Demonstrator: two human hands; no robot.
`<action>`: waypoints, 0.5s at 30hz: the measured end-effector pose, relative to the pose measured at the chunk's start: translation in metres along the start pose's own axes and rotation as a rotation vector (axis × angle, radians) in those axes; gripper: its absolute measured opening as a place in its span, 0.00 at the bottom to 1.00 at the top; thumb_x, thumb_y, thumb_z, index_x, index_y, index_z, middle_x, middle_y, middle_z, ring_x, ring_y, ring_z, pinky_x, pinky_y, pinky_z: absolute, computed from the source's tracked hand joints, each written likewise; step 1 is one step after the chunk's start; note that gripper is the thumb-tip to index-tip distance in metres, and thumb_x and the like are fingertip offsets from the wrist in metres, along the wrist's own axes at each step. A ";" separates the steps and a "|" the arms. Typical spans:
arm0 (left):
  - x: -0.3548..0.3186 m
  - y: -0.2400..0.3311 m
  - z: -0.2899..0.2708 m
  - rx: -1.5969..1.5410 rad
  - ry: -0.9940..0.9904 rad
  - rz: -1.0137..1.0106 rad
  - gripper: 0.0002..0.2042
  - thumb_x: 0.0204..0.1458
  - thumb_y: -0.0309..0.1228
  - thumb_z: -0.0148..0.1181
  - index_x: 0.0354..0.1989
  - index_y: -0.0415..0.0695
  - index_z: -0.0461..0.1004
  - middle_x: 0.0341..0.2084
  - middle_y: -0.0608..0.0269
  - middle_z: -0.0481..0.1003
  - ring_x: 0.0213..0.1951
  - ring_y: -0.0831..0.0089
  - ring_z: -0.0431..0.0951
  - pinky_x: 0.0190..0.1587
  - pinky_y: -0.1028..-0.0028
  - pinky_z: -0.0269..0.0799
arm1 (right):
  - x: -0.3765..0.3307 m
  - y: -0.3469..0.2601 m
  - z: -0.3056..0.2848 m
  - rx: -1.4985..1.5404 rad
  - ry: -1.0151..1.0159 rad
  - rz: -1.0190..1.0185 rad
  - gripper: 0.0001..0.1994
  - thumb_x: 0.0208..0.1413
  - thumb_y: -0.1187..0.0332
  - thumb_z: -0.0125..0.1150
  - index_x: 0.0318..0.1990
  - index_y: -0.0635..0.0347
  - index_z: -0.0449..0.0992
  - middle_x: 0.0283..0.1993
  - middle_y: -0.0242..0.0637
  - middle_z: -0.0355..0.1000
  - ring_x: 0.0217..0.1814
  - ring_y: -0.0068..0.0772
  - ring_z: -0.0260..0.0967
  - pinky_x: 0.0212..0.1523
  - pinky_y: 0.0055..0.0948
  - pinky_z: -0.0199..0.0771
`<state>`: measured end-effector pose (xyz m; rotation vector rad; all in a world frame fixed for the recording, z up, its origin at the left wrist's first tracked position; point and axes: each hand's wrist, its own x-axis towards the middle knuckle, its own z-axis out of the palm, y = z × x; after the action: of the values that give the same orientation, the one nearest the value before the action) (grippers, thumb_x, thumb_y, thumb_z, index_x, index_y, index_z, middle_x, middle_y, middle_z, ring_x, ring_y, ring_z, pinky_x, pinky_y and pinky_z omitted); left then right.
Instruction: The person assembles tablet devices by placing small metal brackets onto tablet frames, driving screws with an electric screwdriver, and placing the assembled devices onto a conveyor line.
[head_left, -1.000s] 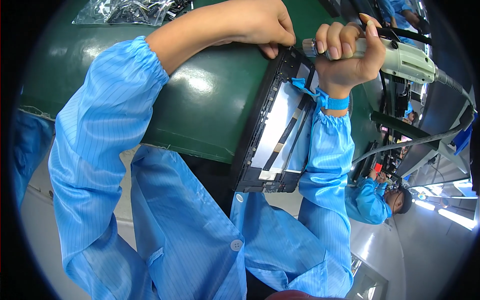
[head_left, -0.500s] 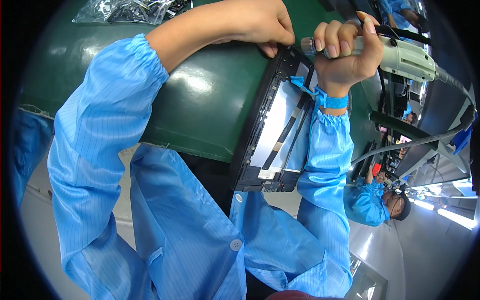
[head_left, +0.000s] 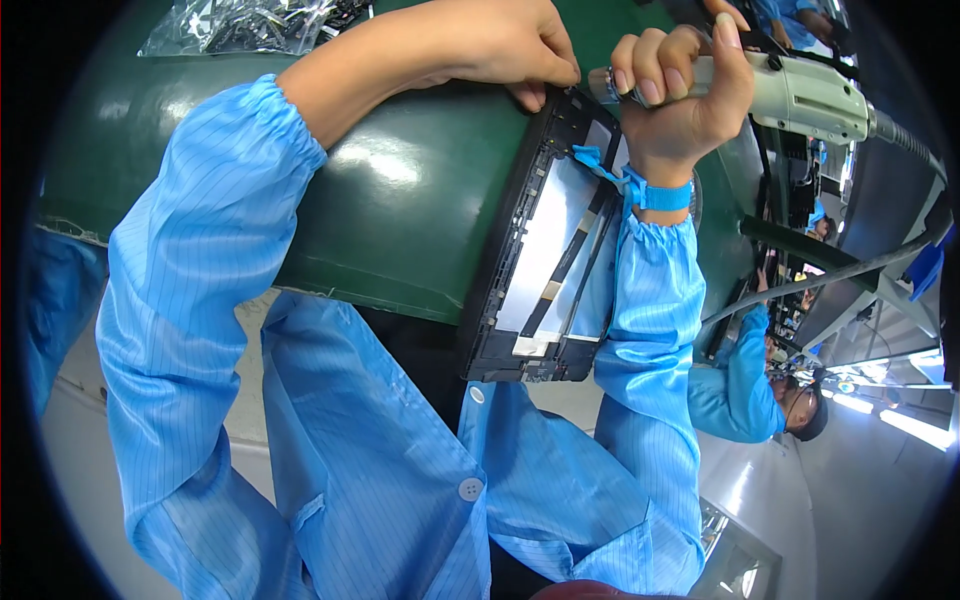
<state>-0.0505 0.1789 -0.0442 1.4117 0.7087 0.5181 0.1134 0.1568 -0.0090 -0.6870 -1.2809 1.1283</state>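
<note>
A flat, tablet-like device (head_left: pixel 540 265) with a black frame and silver inner plates lies tilted at the table's edge, partly past it. At its far left corner my left hand (head_left: pixel 510 50) is closed in a pinch; whatever its fingertips hold is hidden. My right hand (head_left: pixel 685 95) is wrapped round a pale electric screwdriver (head_left: pixel 810 98), its thumb up along the body. The driver's nose points left toward the left fingertips, above the device's far end. Its tip is hidden. A blue wrist strap (head_left: pixel 662 197) circles my right wrist, and its loose end hangs over the device.
On the green table (head_left: pixel 400 200), a clear plastic bag (head_left: pixel 240 25) of small dark parts lies at the far left. A grey cable (head_left: pixel 830 285) curves down on the right. Beyond it sits a co-worker in blue (head_left: pixel 740 390), near a green metal bar (head_left: pixel 790 248).
Both hands keep nearly the same pose at the device's far end, with the whole view shifted slightly. The co-worker on the right has raised an arm, and the red object there no longer shows.
</note>
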 end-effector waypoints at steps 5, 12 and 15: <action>0.005 0.009 0.003 0.070 -0.013 -0.073 0.13 0.57 0.30 0.59 0.34 0.28 0.79 0.23 0.60 0.78 0.25 0.78 0.75 0.31 0.77 0.73 | 0.002 -0.001 -0.006 -0.065 -0.003 0.071 0.13 0.67 0.60 0.49 0.43 0.63 0.71 0.12 0.23 0.48 0.09 0.19 0.48 0.13 0.23 0.58; 0.008 0.009 0.006 0.022 0.034 -0.084 0.11 0.57 0.29 0.59 0.34 0.30 0.79 0.24 0.62 0.78 0.26 0.79 0.74 0.32 0.77 0.72 | 0.007 -0.009 0.002 0.022 0.104 0.139 0.11 0.63 0.66 0.57 0.28 0.58 0.68 0.11 0.25 0.54 0.08 0.21 0.51 0.12 0.24 0.57; 0.010 -0.005 0.010 0.156 0.057 -0.042 0.14 0.59 0.32 0.56 0.41 0.30 0.78 0.31 0.59 0.79 0.34 0.76 0.81 0.42 0.79 0.77 | 0.003 -0.011 0.001 0.017 0.137 0.120 0.09 0.63 0.69 0.57 0.29 0.58 0.71 0.12 0.25 0.55 0.09 0.19 0.51 0.12 0.22 0.56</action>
<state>-0.0369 0.1783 -0.0503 1.5291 0.8374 0.4800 0.1153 0.1556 0.0023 -0.8230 -1.1249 1.1674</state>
